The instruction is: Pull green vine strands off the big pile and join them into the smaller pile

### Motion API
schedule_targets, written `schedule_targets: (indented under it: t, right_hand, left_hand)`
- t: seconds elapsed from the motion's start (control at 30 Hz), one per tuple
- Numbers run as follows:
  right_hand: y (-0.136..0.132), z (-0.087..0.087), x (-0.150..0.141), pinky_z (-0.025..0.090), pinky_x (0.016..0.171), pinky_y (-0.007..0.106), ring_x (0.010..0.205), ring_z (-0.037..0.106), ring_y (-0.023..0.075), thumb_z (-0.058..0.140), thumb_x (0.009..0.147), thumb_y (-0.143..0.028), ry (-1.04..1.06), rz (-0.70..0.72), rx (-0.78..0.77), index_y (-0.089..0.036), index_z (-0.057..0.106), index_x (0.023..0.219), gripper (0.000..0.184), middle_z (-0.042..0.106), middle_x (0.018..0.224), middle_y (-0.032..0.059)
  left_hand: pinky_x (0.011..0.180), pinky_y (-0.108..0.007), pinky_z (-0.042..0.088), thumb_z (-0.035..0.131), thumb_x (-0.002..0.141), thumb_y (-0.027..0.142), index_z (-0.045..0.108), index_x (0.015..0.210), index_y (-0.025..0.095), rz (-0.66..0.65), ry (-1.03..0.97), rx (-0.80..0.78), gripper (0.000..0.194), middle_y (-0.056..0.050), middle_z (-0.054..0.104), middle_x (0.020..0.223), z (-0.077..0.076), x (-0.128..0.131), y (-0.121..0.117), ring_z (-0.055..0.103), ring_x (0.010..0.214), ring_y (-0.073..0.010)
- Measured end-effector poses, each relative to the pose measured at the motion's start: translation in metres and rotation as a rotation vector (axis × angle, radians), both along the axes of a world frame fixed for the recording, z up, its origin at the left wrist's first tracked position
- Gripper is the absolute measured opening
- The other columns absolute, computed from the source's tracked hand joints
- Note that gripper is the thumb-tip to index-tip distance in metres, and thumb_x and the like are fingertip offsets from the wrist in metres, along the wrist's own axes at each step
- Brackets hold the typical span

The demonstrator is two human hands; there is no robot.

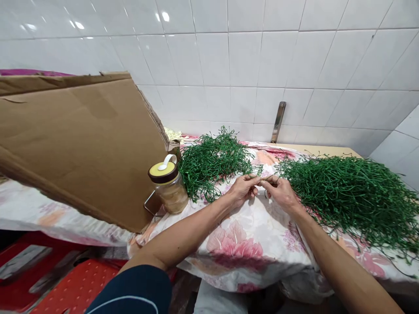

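My left hand and my right hand meet over the flowered cloth, fingertips pinched together. Between them is a thin green artificial plant stem, mostly hidden by the fingers; small green tips show just beyond my left fingers. To the left of my hands lies a loose pile of green artificial sprigs, thin and knobby at the tips. A larger heap of the same green stems spreads over the cloth on the right, close to my right hand.
A jar with a yellow lid stands left of the smaller pile, beside a large cardboard box. The flowered tablecloth hangs over the front edge. A metal strip leans on the tiled wall. Red plastic stools sit below left.
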State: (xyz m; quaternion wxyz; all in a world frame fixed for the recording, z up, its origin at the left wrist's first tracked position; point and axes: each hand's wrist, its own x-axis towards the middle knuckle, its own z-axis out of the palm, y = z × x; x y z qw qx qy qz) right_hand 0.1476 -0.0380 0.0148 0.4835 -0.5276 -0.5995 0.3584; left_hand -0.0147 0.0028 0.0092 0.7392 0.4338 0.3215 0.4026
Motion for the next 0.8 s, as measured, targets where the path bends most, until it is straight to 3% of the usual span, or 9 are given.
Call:
schedule_targets:
  t: [0.2, 0.5, 0.67, 0.8]
  right_hand:
    - [-0.001, 0.000, -0.001, 0.037, 0.045, 0.024, 0.042, 0.048, 0.0121, 0.065, 0.082, -0.058, -0.091, -0.075, -0.020, -0.015, 0.069, 0.076, 0.043, 0.056, 0.048, -0.0005]
    - [0.001, -0.006, -0.002, 0.038, 0.046, 0.024, 0.041, 0.050, 0.0130, 0.061, 0.085, -0.047, -0.131, -0.074, -0.067, -0.016, 0.066, 0.075, 0.033, 0.057, 0.046, -0.0005]
    - [0.000, -0.007, -0.002, 0.037, 0.046, 0.023, 0.041, 0.051, 0.0128, 0.059, 0.087, -0.045, -0.178, -0.027, -0.081, -0.017, 0.066, 0.074, 0.032, 0.058, 0.046, -0.0006]
    - [0.001, -0.009, -0.002, 0.038, 0.047, 0.023, 0.042, 0.053, 0.0135, 0.059, 0.086, -0.048, -0.198, -0.043, -0.104, -0.017, 0.065, 0.072, 0.035, 0.059, 0.046, 0.0006]
  left_hand:
    - [0.033, -0.016, 0.035, 0.084, 0.072, 0.040, 0.057, 0.080, 0.013, 0.048, 0.035, 0.045, 0.039, 0.002, 0.060, 0.072, -0.003, 0.001, 0.001, 0.050, 0.040, -0.0027]
    - [0.033, -0.016, 0.033, 0.085, 0.069, 0.041, 0.058, 0.085, 0.013, 0.080, 0.059, 0.028, 0.042, 0.002, 0.061, 0.072, -0.011, 0.003, 0.002, 0.050, 0.040, -0.0033]
    - [0.032, -0.018, 0.030, 0.081, 0.072, 0.044, 0.058, 0.078, 0.014, 0.019, 0.108, 0.049, 0.039, 0.004, 0.055, 0.052, -0.013, 0.002, 0.003, 0.042, 0.034, -0.0048]
    - [0.034, -0.019, 0.032, 0.078, 0.075, 0.046, 0.058, 0.079, 0.015, 0.075, 0.192, 0.099, 0.037, 0.003, 0.055, 0.049, -0.016, 0.003, 0.002, 0.042, 0.033, -0.0064]
